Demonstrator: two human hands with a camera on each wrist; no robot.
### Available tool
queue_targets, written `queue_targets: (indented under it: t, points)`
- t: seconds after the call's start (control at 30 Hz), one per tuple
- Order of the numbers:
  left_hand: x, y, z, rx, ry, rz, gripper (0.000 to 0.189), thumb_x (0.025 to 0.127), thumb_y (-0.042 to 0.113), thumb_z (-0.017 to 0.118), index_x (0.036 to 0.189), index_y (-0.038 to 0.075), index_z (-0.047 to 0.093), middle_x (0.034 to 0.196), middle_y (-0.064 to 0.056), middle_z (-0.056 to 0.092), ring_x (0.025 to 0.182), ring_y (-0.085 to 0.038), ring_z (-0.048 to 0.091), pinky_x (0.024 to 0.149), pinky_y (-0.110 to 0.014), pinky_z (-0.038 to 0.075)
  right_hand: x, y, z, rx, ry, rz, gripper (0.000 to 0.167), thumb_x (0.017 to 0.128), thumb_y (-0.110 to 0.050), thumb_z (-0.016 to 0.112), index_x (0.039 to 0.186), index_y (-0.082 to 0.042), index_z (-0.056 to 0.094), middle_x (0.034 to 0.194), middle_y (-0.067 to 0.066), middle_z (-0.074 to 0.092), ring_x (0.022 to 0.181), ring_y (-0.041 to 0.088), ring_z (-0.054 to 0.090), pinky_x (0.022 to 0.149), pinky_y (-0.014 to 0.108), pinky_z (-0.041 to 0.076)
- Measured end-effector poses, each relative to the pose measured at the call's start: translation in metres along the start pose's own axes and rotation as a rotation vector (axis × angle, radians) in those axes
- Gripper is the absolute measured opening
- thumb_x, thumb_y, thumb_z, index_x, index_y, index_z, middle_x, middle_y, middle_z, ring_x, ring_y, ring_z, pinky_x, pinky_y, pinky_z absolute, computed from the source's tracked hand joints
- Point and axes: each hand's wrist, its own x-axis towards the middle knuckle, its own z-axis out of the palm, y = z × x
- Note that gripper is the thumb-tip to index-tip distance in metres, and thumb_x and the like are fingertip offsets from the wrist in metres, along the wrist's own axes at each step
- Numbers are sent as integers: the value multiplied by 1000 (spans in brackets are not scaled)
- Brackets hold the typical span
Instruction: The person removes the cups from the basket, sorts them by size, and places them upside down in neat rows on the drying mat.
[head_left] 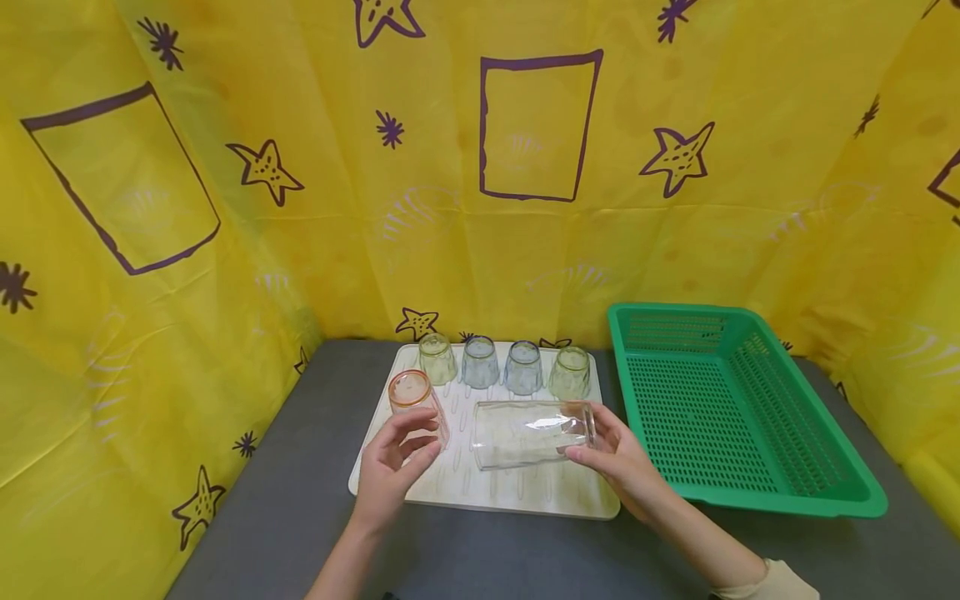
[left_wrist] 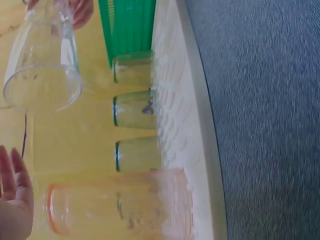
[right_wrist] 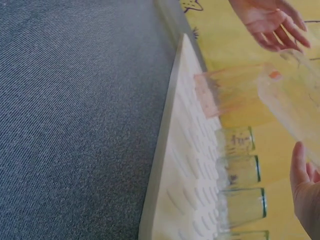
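My right hand (head_left: 617, 457) grips a tall clear drinking glass (head_left: 517, 435) near one end. The glass lies level in the air over the white ribbed tray (head_left: 540, 493), its other end pointing left. With fingers bent loosely and nothing between them, my left hand (head_left: 396, 458) hovers in front of a tall orange-tinted glass (head_left: 411, 390) standing at the tray's left side. The right wrist view shows the left palm (right_wrist: 275, 22) turned toward the clear glass (right_wrist: 287, 92), apart from the orange one (right_wrist: 232, 90).
Along the tray's back edge stands a row of several short tinted glasses, among them a greenish one (head_left: 437, 360) and a bluish one (head_left: 480, 364). A green perforated plastic basket (head_left: 772, 500) sits right of the tray on the dark grey tabletop (head_left: 300, 467). Yellow patterned cloth (head_left: 450, 250) hangs behind.
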Motion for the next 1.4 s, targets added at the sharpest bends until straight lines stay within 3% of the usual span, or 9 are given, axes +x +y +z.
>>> queue_targets:
  t: [0.07, 0.17, 0.27, 0.47, 0.7, 0.9, 1.1, 1.2, 1.4]
  points:
    - [-1, 1, -7, -13, 48, 37, 34, 82, -18, 63, 115, -16, 55, 110, -21, 62, 99, -18, 61, 83, -30, 53, 1, -1, 2, 0, 21, 17, 65, 86, 1, 67, 142, 4, 34, 136, 21, 45, 114, 22, 57, 89, 32, 53]
    - [-1, 1, -17, -44, 122, 82, 33, 82, -20, 60, 114, -19, 52, 109, -15, 64, 98, -18, 61, 84, -27, 53, 3, -3, 5, 2, 54, 39, 67, 85, 0, 69, 143, 3, 34, 138, 24, 43, 115, 22, 57, 89, 29, 52]
    - [-1, 1, -27, -52, 191, 72, 35, 83, -20, 59, 117, -19, 50, 111, -13, 63, 100, -21, 59, 86, -26, 52, 6, -3, 7, -3, 80, 38, 67, 84, 0, 70, 142, 3, 36, 138, 24, 43, 112, 20, 57, 88, 28, 52]
    - [-1, -6, -47, 29, 277, -98, 40, 85, -17, 61, 124, -13, 51, 116, -18, 59, 105, -28, 54, 91, -24, 49, 11, -2, 11, -78, 136, 50, 68, 82, -3, 73, 141, -1, 40, 139, 19, 45, 114, 24, 50, 87, 25, 50]
    - [-4, -21, -69, 171, 246, -334, 51, 86, -4, 70, 133, -3, 50, 126, -13, 56, 114, -21, 53, 95, -22, 46, 16, 0, 16, -113, 163, 61, 70, 82, -4, 73, 143, 0, 39, 139, 18, 47, 114, 24, 49, 89, 23, 48]
    - [-5, -29, -82, 268, 237, -475, 57, 86, 3, 73, 137, 0, 47, 130, -10, 53, 115, -14, 51, 95, -18, 43, 22, 4, 21, -96, 185, 65, 71, 81, -2, 73, 143, -1, 38, 140, 16, 47, 117, 16, 49, 92, 20, 45]
    - [-7, -35, -91, 311, 268, -580, 64, 87, 7, 72, 143, 2, 40, 142, -19, 44, 127, -26, 43, 85, -7, 39, 29, 10, 25, -145, 207, 89, 71, 80, -3, 76, 142, -5, 41, 139, 13, 47, 123, 21, 44, 95, 24, 43]
    - [-8, -36, -95, 334, 273, -625, 68, 87, 11, 73, 145, 2, 38, 146, -19, 42, 132, -31, 40, 88, -13, 39, 32, 11, 28, -183, 221, 87, 70, 79, -6, 77, 141, -4, 43, 139, 14, 47, 124, 24, 42, 97, 31, 42]
    - [-11, -39, -99, 358, 256, -695, 72, 87, 15, 74, 146, 2, 35, 148, -21, 38, 135, -35, 36, 105, -45, 35, 37, 16, 31, -235, 252, 97, 71, 77, -10, 81, 139, -10, 47, 138, 11, 48, 129, 25, 38, 99, 41, 39]
